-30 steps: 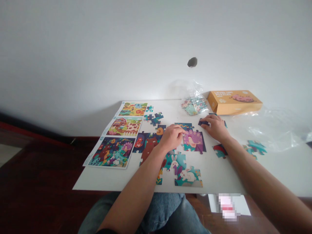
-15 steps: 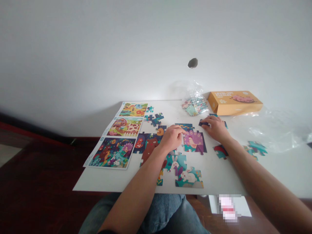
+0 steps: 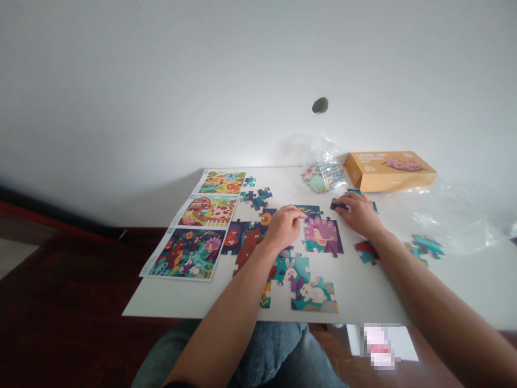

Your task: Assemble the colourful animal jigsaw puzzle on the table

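My left hand (image 3: 285,225) hovers over or rests on the middle of the jigsaw, fingers loosely bent and the index stretched to the right. Its fingertip is beside the dark blue puzzle piece with orange marks (image 3: 310,211); whether they touch I cannot tell. My right hand (image 3: 357,209) has its fingertips on a dark puzzle piece (image 3: 338,205) lying on the table. Between the hands lies a joined section with a purple peacock (image 3: 323,234). Bear pieces (image 3: 250,242) are left of my left hand, partly hidden by the forearm. Rabbit pieces (image 3: 313,293) lie nearer me.
A picture sheet (image 3: 183,253) with three scenes lies left on the white table (image 3: 161,302). Loose pieces (image 3: 258,198) sit behind. A clear bag of pieces (image 3: 323,177), an orange puzzle box (image 3: 390,171) and crumpled plastic (image 3: 460,215) lie back right. More pieces (image 3: 428,245) are at right.
My left hand has lifted or shifted very slightly, its index fingertip straighter and a little farther from the peacock section. My right hand stays at the dark piece.
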A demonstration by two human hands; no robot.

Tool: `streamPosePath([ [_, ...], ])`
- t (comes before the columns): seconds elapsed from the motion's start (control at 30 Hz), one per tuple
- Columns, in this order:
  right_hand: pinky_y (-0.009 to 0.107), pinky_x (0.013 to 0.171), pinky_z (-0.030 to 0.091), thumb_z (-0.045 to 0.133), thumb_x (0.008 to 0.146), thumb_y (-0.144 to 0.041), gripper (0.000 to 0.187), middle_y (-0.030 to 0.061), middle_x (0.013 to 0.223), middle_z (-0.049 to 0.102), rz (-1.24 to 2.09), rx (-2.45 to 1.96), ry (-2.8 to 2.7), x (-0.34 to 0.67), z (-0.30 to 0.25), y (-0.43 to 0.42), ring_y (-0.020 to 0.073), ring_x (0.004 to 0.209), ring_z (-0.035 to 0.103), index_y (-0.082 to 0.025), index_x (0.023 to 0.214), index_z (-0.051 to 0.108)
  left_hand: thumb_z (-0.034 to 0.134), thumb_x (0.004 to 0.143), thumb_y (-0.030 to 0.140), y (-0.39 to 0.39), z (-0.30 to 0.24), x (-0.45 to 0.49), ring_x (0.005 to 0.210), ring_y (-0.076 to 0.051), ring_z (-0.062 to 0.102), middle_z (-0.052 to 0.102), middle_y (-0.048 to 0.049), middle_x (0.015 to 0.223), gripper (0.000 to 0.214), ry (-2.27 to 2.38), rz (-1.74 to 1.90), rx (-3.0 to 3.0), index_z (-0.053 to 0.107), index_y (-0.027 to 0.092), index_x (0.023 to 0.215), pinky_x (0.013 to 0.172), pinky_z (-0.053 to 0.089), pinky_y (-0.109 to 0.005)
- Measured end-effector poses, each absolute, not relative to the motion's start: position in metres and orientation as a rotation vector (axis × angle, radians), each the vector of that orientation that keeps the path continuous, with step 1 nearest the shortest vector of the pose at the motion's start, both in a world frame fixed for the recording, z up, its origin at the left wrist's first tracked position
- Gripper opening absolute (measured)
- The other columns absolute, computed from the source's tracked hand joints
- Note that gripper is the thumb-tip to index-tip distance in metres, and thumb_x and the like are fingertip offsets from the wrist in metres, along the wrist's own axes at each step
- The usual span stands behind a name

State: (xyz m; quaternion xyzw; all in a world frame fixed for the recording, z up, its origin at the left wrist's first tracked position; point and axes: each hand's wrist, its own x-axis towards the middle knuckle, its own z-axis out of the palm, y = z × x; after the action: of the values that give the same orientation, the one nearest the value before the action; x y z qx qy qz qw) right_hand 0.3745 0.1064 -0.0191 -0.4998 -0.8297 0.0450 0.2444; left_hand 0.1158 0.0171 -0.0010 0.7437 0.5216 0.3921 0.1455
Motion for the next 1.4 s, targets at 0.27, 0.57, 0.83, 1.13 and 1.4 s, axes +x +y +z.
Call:
streamPosePath([
  [0.27, 0.047, 0.098, 0.042, 0.059, 0.088, -0.032, 0.024, 0.0084, 0.112, 0.07, 0.142, -1.338, -2.252, 0.377, -0.02, 0.106, 0.0293, 0.107, 0.06, -0.026, 0.103, 0.077, 0.052, 0.082, -0.001, 0.015, 0.016, 0.092, 0.092, -0.02, 0.067, 0.074, -0.0055, 0.093, 0.031, 2.033, 1.324, 1.993, 0.074, 0.018, 0.091, 0.09, 0.053, -0.033],
  [0.57, 0.048, 0.098, 0.043, 0.058, 0.089, -0.034, 0.025, 0.0082, 0.113, 0.07, 0.139, -1.352, -2.232, 0.376, -0.022, 0.107, 0.0299, 0.107, 0.059, -0.027, 0.105, 0.076, 0.054, 0.088, 0.012, 0.041, 0.049, 0.052, 0.111, -0.028, 0.061, 0.07, -0.0105, 0.116, 0.033, 2.535, 0.782, 1.845, 0.072, 0.023, 0.114, 0.095, 0.049, -0.041],
  [0.83, 0.047, 0.096, 0.046, 0.058, 0.088, -0.034, 0.026, 0.009, 0.111, 0.069, 0.14, -1.334, -2.254, 0.378, -0.024, 0.11, 0.0295, 0.107, 0.06, -0.026, 0.106, 0.076, 0.053, 0.085, 0.01, 0.042, 0.01, -0.004, 0.123, -0.031, 0.052, 0.067, -0.0081, 0.127, 0.035, 2.744, 0.938, 1.478, 0.072, 0.025, 0.111, 0.106, 0.039, -0.05],
  [1.13, 0.049, 0.096, 0.046, 0.059, 0.088, -0.034, 0.026, 0.0086, 0.11, 0.071, 0.144, -1.32, -2.244, 0.377, -0.024, 0.111, 0.0298, 0.104, 0.062, -0.026, 0.105, 0.076, 0.059, 0.087, 0.022, 0.045, 0.001, 0.002, 0.13, -0.041, 0.041, 0.063, -0.0083, 0.132, 0.022, 2.677, 0.858, 1.497, 0.076, 0.028, 0.1, 0.102, 0.036, -0.062],
  [1.4, 0.049, 0.096, 0.046, 0.059, 0.088, -0.035, 0.025, 0.0082, 0.112, 0.071, 0.152, -1.317, -2.242, 0.377, -0.02, 0.108, 0.0303, 0.106, 0.062, -0.026, 0.103, 0.076, 0.07, 0.084, 0.032, 0.044, 0.005, 0.003, 0.132, -0.042, 0.041, 0.061, -0.008, 0.135, 0.02, 2.634, 0.827, 1.575, 0.077, 0.031, 0.103, 0.103, 0.037, -0.065],
])
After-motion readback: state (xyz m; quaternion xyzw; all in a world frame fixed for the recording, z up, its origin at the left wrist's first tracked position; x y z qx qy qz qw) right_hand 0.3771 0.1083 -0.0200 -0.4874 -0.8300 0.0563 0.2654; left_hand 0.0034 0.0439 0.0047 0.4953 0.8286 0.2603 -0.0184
